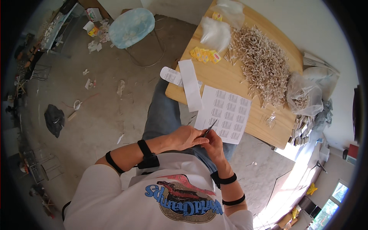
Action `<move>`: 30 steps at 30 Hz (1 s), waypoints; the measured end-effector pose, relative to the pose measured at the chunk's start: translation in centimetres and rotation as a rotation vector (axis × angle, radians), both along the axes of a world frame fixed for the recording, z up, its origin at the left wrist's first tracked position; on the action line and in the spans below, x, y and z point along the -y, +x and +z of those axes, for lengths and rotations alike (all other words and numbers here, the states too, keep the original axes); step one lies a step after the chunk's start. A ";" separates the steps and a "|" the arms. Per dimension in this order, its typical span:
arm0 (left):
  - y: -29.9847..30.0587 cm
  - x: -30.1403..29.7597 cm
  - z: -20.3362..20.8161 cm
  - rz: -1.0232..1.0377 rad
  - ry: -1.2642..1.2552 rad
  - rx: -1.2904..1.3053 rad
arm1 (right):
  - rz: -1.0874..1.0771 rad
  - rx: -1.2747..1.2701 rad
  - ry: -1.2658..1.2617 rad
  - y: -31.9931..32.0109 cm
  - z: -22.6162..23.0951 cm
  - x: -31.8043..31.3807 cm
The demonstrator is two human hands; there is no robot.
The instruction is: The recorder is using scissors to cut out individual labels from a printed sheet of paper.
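Note:
My right hand (214,146) is closed around a pair of scissors (209,128), whose dark, narrow blades point up and to the right. Pressed against it, my left hand (184,137) has its fingers bent together; what they pinch is hidden. The blades overlap a white sheet (225,115) printed with rows of small text blocks. This sheet lies partly on the wooden table (218,82) and reaches past its edge above my lap. Left of it, a blank white paper strip (190,86) lies across a printed strip with a rounded end (171,75).
A large heap of thin cotton swabs (264,61) covers the table's right part. Yellow small cards (205,55) and clear plastic bags (215,34) lie farther back. A swab-filled bag (304,96) sits at the right edge. A blue round stool (132,28) stands on the littered floor.

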State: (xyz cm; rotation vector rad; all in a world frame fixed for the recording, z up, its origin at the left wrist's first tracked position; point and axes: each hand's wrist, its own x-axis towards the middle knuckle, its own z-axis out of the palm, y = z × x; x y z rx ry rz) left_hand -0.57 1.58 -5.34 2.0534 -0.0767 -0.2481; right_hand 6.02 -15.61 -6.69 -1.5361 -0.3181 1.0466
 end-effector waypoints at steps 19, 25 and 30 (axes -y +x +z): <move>3.5 -1.5 -9.4 1.255 -0.478 -0.148 | -0.292 -0.009 -0.087 0.9 -1.4 -0.8; -0.7 -3.2 -7.5 0.990 -0.770 -0.088 | -0.231 0.133 -0.122 1.6 -1.6 -2.2; -2.4 -4.1 -2.5 0.701 -0.750 -0.170 | -0.207 0.038 -0.068 1.7 0.8 -5.4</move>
